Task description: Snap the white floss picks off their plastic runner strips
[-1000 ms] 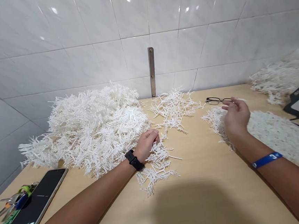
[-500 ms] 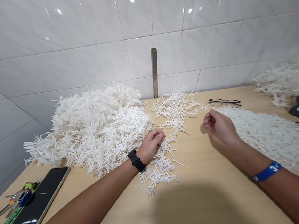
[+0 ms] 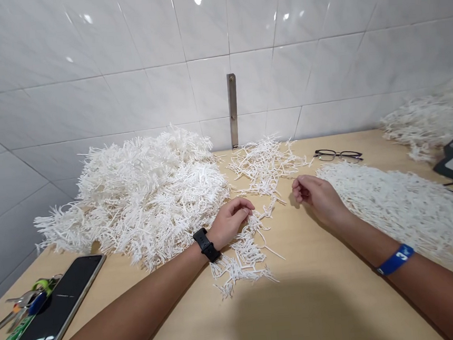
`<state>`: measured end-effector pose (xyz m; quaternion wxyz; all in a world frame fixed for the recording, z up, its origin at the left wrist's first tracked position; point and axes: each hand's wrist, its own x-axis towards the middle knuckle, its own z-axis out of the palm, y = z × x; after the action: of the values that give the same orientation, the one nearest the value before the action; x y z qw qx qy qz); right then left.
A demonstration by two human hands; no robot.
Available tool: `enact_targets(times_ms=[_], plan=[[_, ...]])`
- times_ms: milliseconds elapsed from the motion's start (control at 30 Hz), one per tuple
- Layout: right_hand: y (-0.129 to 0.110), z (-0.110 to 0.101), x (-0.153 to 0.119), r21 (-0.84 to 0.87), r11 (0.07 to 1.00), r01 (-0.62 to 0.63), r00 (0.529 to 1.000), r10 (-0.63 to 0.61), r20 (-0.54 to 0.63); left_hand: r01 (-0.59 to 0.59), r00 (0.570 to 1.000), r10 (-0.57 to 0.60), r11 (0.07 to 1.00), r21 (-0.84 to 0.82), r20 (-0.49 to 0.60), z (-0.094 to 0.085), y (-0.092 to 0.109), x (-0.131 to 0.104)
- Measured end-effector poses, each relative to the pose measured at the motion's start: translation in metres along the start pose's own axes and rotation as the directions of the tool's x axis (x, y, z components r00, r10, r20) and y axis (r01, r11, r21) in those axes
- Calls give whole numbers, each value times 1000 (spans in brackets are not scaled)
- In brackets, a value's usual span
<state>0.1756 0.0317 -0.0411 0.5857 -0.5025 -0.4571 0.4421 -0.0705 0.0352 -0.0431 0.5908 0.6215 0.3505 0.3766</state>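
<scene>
White strands by L hand; one pts lower rt.

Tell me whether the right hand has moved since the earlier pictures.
Yes: the right hand has moved left, closer to the fixed metal strip and away from the eyeglasses.

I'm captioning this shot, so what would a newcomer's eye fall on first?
Probably the tall, shaggy heap of thin white branching strands on the left of the pale wood-coloured table. Next, the left hand with a black wrist strap by the heap's right edge, and the right hand with a blue printed wristband, apart from it to the right. Black-framed glasses lie farther back, beyond the right hand.
</scene>
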Motion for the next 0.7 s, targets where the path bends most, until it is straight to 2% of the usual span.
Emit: enact_targets(times_ms=[67,133,200,233,300,367,467,600,700], plan=[[0,6,-9,-109,994,-2,972,27,232,-7,1000,7,1000,21,11,1,1,0],[0,12,-18,-245,969,8,871,114,478,-22,999,17,995,97,52,2,0,-1],[0,18,-25,-370,925,88,770,172,615,-44,994,25,983,180,104,4,-1,-2],[1,21,-28,-415,898,142,752,175,635,-63,991,36,975,214,128,4,-2,-3],[2,27,-31,-459,860,223,768,135,626,-134,979,85,955,266,186,5,-4,-4],[4,30,-32,-481,839,254,793,104,600,-227,955,148,921,316,256,4,-6,-4],[7,31,-30,-505,819,271,797,104,595,-314,928,192,865,392,319,2,-7,-3],[12,30,-28,-513,803,303,782,97,615,-323,938,206,811,488,277,0,-7,-2],[14,29,-28,-520,790,324,785,82,614,-278,958,193,808,520,213,2,-8,-2]])
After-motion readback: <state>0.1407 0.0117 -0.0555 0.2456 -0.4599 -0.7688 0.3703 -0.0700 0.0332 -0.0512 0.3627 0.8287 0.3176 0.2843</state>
